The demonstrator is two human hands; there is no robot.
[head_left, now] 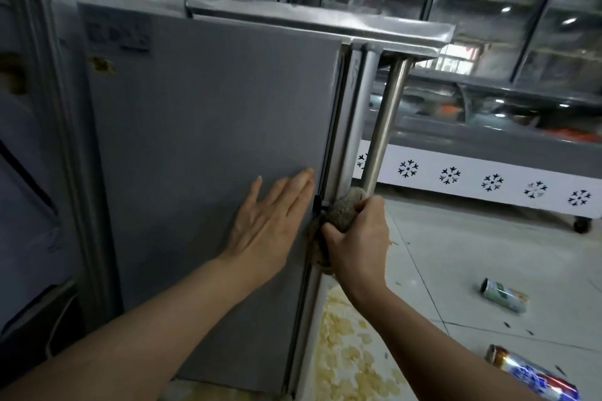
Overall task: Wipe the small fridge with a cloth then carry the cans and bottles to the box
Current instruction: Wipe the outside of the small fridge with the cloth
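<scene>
Left hand flat, fingers straight on the fridge; right hand clamps the cloth at the door edge — it may snag in the seam.

Left hand flat, fingers straight, pressing grey fridge side. Right hand clutching brown cloth against fridge's front edge, beside steel leg. Two cans lying on tiled floor.
</scene>
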